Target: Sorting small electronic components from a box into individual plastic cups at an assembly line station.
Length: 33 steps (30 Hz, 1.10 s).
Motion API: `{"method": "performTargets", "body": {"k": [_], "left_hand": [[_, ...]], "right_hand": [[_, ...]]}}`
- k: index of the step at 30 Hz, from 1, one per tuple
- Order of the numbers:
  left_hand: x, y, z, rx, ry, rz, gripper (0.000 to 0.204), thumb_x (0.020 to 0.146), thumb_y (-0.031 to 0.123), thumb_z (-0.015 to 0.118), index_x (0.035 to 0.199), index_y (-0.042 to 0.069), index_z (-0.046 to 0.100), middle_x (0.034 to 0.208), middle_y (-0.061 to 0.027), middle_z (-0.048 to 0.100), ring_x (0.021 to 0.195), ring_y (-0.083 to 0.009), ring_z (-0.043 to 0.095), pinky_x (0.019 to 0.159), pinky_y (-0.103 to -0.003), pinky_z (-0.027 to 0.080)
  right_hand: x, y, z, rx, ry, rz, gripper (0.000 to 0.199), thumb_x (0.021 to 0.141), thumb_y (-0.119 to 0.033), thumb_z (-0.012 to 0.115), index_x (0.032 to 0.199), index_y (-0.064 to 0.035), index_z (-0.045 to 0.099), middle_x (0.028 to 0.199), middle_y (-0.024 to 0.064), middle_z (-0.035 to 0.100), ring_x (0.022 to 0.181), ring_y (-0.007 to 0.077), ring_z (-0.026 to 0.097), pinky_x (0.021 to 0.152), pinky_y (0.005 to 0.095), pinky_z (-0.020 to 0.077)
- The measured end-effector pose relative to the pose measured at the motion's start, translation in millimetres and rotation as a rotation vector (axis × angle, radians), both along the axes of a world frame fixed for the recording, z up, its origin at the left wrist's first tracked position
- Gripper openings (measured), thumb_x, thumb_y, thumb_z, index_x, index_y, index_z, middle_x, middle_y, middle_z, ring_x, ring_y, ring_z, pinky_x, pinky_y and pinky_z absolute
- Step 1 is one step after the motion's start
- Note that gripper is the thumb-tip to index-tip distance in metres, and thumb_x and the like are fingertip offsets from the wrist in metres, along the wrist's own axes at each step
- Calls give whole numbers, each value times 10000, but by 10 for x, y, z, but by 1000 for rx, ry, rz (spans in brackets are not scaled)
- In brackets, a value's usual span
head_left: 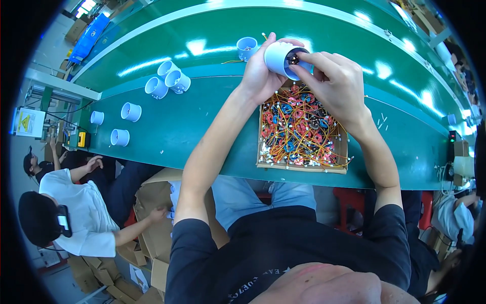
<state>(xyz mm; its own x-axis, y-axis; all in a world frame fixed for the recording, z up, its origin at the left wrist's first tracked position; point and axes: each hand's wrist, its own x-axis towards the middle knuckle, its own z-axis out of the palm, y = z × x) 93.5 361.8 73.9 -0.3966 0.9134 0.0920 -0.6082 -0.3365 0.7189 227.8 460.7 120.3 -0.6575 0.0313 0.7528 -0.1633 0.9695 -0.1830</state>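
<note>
My left hand (257, 76) is wrapped round a white plastic cylindrical housing (275, 57), tilted with its hollow end toward my right hand. The thumb and fingers of my right hand (340, 83) reach into that end, pinching at a small dark round part (293, 59); its kind is hard to make out. Just below both hands lies a shallow cardboard box (304, 169), filled with a tangle of red, blue and black ring-shaped parts (289, 126) on yellow and red wires with white connectors. Beyond my left hand stands another white housing (247, 49) with a wire beside it.
Several white housings (156, 88) stand on the left of the green table (212, 126). A few small white pieces (382, 121) lie at right. Behind the work surface runs a green belt (167, 50). At left a person in a white shirt (83, 215) reaches into a large carton (154, 207).
</note>
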Motion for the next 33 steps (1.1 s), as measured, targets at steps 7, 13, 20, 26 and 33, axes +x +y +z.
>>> {"method": "performTargets", "body": {"k": [7,13,20,26,33], "left_hand": [[11,-40,53,-3,6,-22,516,1017,459,259,1081,62,583,1020,-73,638,932,-144,616,807,-295,515],[46,-22,30,50,-91,-105,521,1010,476,264,1072,59,570,1045,-89,612,993,-171,587,886,-332,483],[16,-41,6,186,-51,-211,516,1015,462,243,1097,45,537,1053,-107,598,1004,-193,584,892,-344,484],[97,-45,28,257,-85,-214,511,1023,432,213,1088,35,529,1053,-123,595,1014,-209,584,889,-358,496],[45,-63,44,239,-75,-249,521,1025,428,191,1077,34,528,1040,-120,593,991,-219,592,866,-361,510]], "right_hand": [[20,-31,46,-37,-33,37,160,751,-176,729,880,-95,678,702,70,653,562,235,604,501,342,457],[-1,-4,7,-61,-82,56,164,759,-123,736,897,-55,679,660,76,598,545,190,568,493,311,439],[52,-26,57,-41,-76,84,171,755,-126,737,890,-43,671,706,96,628,577,216,594,516,318,462],[80,-80,74,-11,-15,81,134,787,-161,699,851,-59,641,752,106,646,606,269,605,536,367,453],[114,-80,82,44,-16,81,131,810,-178,668,846,-67,611,721,95,624,611,281,599,558,389,443]]}}
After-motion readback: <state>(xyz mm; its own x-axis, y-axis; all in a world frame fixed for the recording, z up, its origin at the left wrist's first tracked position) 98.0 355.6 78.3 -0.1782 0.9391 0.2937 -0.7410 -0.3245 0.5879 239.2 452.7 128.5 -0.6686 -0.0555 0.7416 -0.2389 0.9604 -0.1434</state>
